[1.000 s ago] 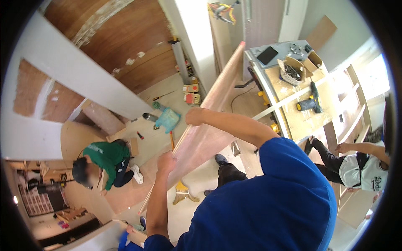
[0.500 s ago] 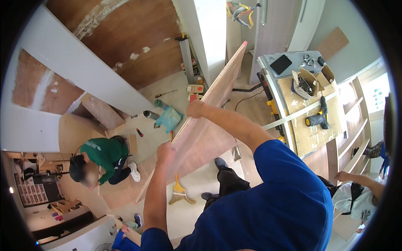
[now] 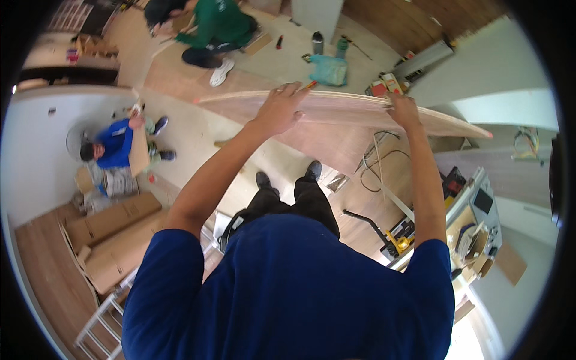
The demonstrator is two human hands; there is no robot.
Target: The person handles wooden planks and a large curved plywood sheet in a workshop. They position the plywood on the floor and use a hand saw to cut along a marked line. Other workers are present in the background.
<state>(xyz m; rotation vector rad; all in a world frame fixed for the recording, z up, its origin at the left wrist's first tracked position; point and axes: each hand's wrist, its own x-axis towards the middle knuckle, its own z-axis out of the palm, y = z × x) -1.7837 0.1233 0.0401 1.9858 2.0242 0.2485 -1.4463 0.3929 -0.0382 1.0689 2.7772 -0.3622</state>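
A large plywood panel [image 3: 342, 114] stands on edge in front of me, running from left to right with its top edge nearest my hands. My left hand [image 3: 281, 109] is closed over that top edge left of the middle, its thumb on the near face. Farther right, my right hand [image 3: 403, 111] grips the same edge, fingers bent over it. The panel's ends show small pinkish-red marks. Below it, a flat wood sheet [image 3: 345, 147] lies on the floor, partly hidden by the panel.
Beyond the panel, a person in green [image 3: 219, 27] crouches near a teal plastic bag [image 3: 329, 71] and a grey bottle [image 3: 317, 43]. At left, a person in blue [image 3: 114, 147] holds a board above cardboard boxes [image 3: 123, 240]. A cluttered worktable [image 3: 489, 210] stands at right.
My view has swung round, and the panel, slanting away before, now lies across in front of me. Both hands still grip its edge and appear farther apart.
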